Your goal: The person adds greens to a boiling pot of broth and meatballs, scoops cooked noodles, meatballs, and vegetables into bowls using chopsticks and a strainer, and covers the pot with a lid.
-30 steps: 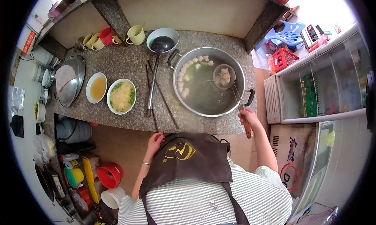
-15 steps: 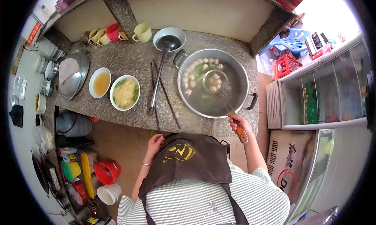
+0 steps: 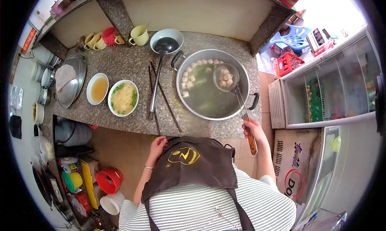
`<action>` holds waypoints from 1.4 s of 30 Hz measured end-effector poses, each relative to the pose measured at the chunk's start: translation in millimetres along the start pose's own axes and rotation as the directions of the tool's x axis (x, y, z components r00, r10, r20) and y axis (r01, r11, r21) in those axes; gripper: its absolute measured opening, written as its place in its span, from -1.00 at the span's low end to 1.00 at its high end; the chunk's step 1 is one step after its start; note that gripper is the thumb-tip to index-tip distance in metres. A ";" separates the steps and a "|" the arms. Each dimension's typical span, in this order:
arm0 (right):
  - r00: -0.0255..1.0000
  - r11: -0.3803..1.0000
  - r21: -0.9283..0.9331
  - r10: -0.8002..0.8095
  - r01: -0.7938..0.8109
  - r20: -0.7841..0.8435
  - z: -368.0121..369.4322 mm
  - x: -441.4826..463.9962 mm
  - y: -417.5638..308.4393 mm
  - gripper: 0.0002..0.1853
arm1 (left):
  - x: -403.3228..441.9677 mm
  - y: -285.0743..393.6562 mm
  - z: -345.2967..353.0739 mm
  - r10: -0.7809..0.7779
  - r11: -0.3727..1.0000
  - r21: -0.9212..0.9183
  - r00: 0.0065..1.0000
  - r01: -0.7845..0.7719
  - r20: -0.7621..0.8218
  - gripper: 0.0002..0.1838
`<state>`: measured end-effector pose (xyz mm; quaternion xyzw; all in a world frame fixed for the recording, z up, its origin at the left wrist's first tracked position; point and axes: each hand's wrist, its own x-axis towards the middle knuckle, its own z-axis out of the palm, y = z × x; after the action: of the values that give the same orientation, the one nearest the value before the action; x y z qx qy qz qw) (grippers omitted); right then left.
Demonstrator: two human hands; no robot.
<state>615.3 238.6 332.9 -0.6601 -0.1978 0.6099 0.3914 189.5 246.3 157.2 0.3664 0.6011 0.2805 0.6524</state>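
Note:
My right hand [image 3: 254, 131] is wrapped round the wooden handle of a wire skimmer [image 3: 226, 76]. Several pale dumpling-like pieces [image 3: 225, 77] sit in its round basket, at the right side of a wide two-handled pot [image 3: 213, 118]. More such pieces [image 3: 187, 80] float along the pot's left and far rim in cloudy, greenish water. My left hand [image 3: 159, 143] is at the counter's front edge beside the dark apron, its fingers curled closed. Whatever they hold, if anything, is hidden. Just beyond it lie two long dark chopsticks [image 3: 167, 100] on the counter.
A black ladle [image 3: 159, 76] rests in a grey bowl [image 3: 177, 34] left of the pot. Further left stand a noodle bowl [image 3: 124, 98], a broth bowl [image 3: 97, 89] and a metal lid [image 3: 78, 80]. Several mugs [image 3: 139, 35] line the back. A glass-door fridge [image 3: 333, 86] is right.
The skimmer has shifted right and slightly away from me, gathering pieces; my right hand moved a little right and nearer. The view has shifted slightly. My left hand stays by the counter edge.

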 end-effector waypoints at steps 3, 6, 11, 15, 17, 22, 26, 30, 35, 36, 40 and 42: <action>0.998 0.993 0.113 0.025 -0.032 0.062 -3.3 -0.2 -3.0 -0.80 | -0.2 4.5 1.4 0.006 1.000 -0.017 1.000 -0.006 -0.007 -0.74; 0.977 0.945 0.309 0.046 -0.110 0.207 -15.9 14.0 9.3 -0.68 | -5.3 7.9 0.7 -0.004 0.999 -0.044 1.000 0.003 -0.010 -0.74; 0.970 0.894 0.421 0.058 -0.155 0.236 -1.2 17.2 8.3 -0.65 | -12.5 18.3 1.7 -0.024 1.000 -0.005 0.999 0.024 -0.039 -0.74; 0.977 0.919 0.373 0.057 -0.132 0.206 0.1 20.8 10.1 -0.67 | -10.4 3.3 -6.4 0.027 1.000 -0.014 1.000 -0.027 -0.012 -0.72; 0.982 0.929 0.354 0.049 -0.111 0.181 9.4 18.0 7.3 -0.68 | -4.9 -8.2 -12.0 0.055 0.998 0.003 0.998 -0.055 -0.013 -0.72; 0.998 0.968 0.250 0.010 -0.027 0.069 34.7 13.5 9.2 -0.72 | -9.6 -1.3 -38.1 0.009 0.999 -0.043 1.000 -0.010 -0.028 -0.72; 0.999 0.987 0.158 -0.029 0.026 0.015 88.9 -3.5 10.4 -0.69 | -15.7 -7.3 -67.6 0.059 0.996 -0.056 0.995 -0.064 -0.084 -0.73; 0.972 0.991 0.125 -0.076 0.048 0.222 150.5 -32.4 -8.9 -0.67 | -28.3 -15.6 -98.6 0.029 0.994 -0.105 0.991 -0.043 -0.131 -0.71; 0.928 0.990 -0.126 -0.013 0.065 0.371 235.6 -34.3 -6.1 -0.86 | -34.4 -15.8 -131.7 0.058 0.997 -0.042 0.993 -0.063 -0.107 -0.71; 0.914 0.978 -0.187 -0.013 0.097 0.405 250.2 -33.8 -1.4 -0.87 | -34.0 -15.2 -139.1 0.065 0.997 -0.040 0.992 -0.070 -0.105 -0.71; 0.905 0.821 -0.484 -0.087 0.302 0.416 299.6 -28.7 13.4 -0.53 | -39.0 -21.6 -166.4 0.088 0.992 -0.074 0.987 -0.098 -0.136 -0.71; 0.788 0.531 -0.583 -0.379 0.615 0.486 309.5 -10.2 38.0 -0.46 | -47.1 -19.7 -176.1 0.048 0.994 -0.091 0.988 -0.062 -0.145 -0.70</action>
<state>308.2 292.9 326.4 -0.5717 -0.6573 0.4358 0.2261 8.0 221.8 166.8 0.3304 0.6217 0.3522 0.6166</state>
